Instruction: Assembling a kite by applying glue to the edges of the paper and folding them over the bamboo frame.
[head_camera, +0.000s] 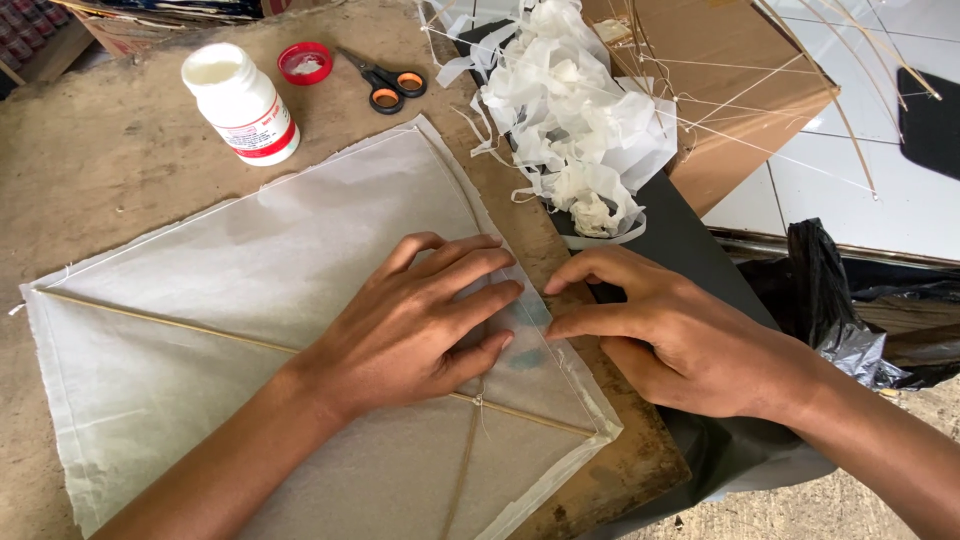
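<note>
The left hand (420, 320) lies flat, fingers spread, on a thin paper kite (230, 330) on the brown counter (110, 150). The right hand (665, 335) is open too, and its fingertips press the kite's edge. Behind sit a glue bottle (242, 103), its red cap (305, 63), scissors (388, 82) and crumpled paper scraps (575, 120).

The kite paper (250, 300) at centre is translucent white; upper left, a white glue bottle (240, 102) with red label band, a red cap (305, 63), black scissors (385, 82) with orange-lined handles.
</note>
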